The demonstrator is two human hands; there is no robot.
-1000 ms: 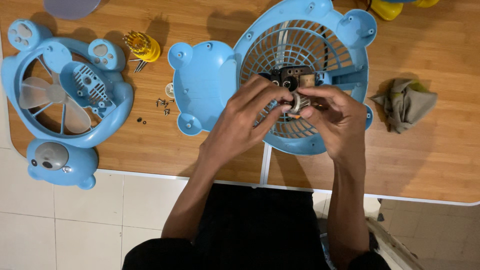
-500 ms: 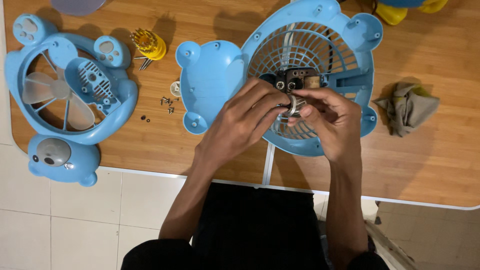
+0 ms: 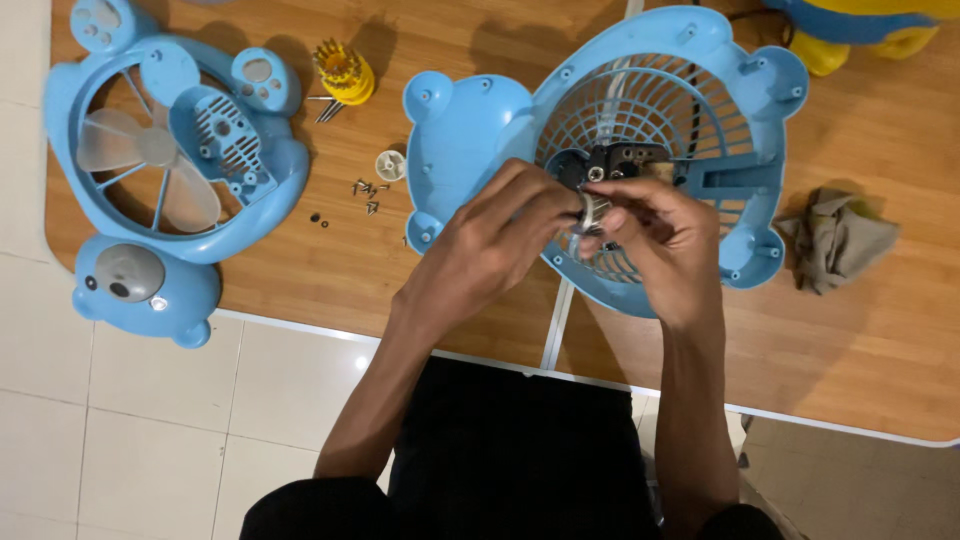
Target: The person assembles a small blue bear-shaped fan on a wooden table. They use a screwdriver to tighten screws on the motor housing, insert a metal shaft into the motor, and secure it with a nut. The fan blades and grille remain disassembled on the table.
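Both hands, the left hand (image 3: 495,240) and right hand (image 3: 668,240), pinch together on a small metal motor part (image 3: 592,210) at frame centre, over the blue fan grille (image 3: 650,110). Loose screws (image 3: 368,188) and a yellow bit holder (image 3: 345,72) lie on the wooden surface (image 3: 850,340) toward upper left.

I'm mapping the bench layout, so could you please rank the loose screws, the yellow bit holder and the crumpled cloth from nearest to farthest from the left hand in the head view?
1. Loose screws: just to the left of the left hand, on the wood.
2. Yellow bit holder: farther up and left, near the table's back edge.
3. Crumpled cloth: far right, beyond the right hand and the blue fan grille.
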